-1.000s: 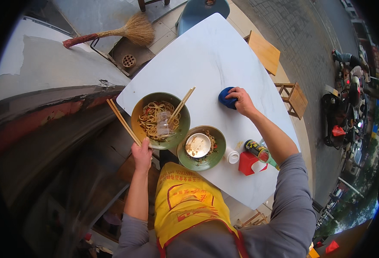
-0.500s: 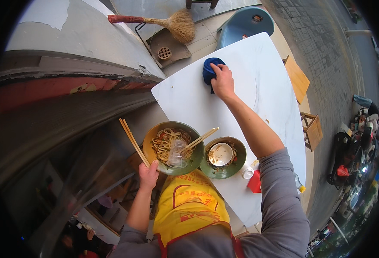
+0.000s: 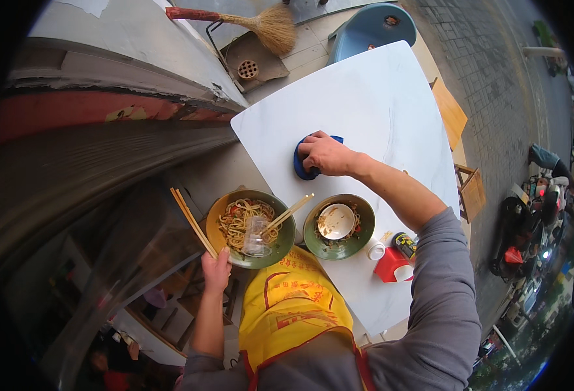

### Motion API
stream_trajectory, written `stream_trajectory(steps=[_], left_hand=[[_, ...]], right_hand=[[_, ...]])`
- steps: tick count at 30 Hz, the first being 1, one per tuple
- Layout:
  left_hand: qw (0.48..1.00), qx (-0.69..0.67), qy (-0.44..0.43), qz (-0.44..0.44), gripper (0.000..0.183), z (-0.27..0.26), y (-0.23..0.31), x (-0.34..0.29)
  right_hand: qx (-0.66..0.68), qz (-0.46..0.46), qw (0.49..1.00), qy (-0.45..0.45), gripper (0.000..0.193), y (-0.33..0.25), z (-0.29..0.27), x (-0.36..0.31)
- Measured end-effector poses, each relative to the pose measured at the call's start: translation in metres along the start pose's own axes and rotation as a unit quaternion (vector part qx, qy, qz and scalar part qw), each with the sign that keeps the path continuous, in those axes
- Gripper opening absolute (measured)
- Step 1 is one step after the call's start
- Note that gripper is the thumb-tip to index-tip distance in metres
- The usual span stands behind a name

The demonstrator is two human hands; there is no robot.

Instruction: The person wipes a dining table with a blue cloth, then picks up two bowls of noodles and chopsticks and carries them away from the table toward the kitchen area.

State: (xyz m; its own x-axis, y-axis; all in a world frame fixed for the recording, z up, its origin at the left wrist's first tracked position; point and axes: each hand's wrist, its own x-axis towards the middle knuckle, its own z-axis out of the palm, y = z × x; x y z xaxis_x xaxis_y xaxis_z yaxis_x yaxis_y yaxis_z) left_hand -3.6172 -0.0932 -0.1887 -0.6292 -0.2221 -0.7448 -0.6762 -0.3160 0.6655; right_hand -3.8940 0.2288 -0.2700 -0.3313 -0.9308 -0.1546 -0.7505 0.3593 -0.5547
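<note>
Pressing a blue cloth [image 3: 298,166] to the tabletop [image 3: 365,98], just off centre toward one o'clock, with the right hand [image 3: 326,155] clenched over it. Gripping a green noodle bowl [image 3: 285,239] and chopsticks [image 3: 193,223] in the left hand [image 3: 216,267], held past the tabletop's edge at eight o'clock. Judged mid-wipe, with one bowl already off, but a second green bowl [image 3: 339,250], red box [image 3: 386,266] and dark container [image 3: 404,244] left at four o'clock. Displaying red print on the yellow apron [image 3: 300,300], and lettering seemingly too small to read on the container.
</note>
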Motion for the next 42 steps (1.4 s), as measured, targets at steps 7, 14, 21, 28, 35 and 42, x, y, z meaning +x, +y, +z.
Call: stream_trajectory(steps=[7, 14, 21, 28, 35, 42], left_hand=[[0.993, -0.019, -0.110, 0.047, 0.009, 0.079, 0.022, 0.072], [0.981, 0.031, -0.179, 0.061, 0.019, 0.150, 0.040, 0.158], [0.986, 0.094, -0.136, 0.038, 0.018, 0.179, 0.048, 0.189], [0.971, 0.124, -0.203, 0.039, 0.032, 0.152, 0.033, 0.155], [0.931, 0.172, -0.315, 0.072, 0.029, 0.132, -0.072, 0.068], [0.929, 0.233, -0.276, -0.077, 0.020, 0.134, -0.093, 0.051]], right_hand=[[0.013, 0.259, 0.966, 0.010, 0.020, 0.001, 0.010, -0.182], [0.182, 0.451, 0.834, 0.263, 0.050, 0.028, 0.032, -0.264], [0.241, 0.545, 0.759, 0.263, 0.048, -0.010, 0.063, -0.257], [0.349, 0.700, 0.404, 0.475, 0.051, 0.001, 0.055, -0.338], [0.214, 0.812, 0.453, 0.300, 0.045, 0.005, 0.065, -0.370], [0.197, 0.851, 0.425, 0.239, 0.052, -0.038, 0.098, -0.278]])
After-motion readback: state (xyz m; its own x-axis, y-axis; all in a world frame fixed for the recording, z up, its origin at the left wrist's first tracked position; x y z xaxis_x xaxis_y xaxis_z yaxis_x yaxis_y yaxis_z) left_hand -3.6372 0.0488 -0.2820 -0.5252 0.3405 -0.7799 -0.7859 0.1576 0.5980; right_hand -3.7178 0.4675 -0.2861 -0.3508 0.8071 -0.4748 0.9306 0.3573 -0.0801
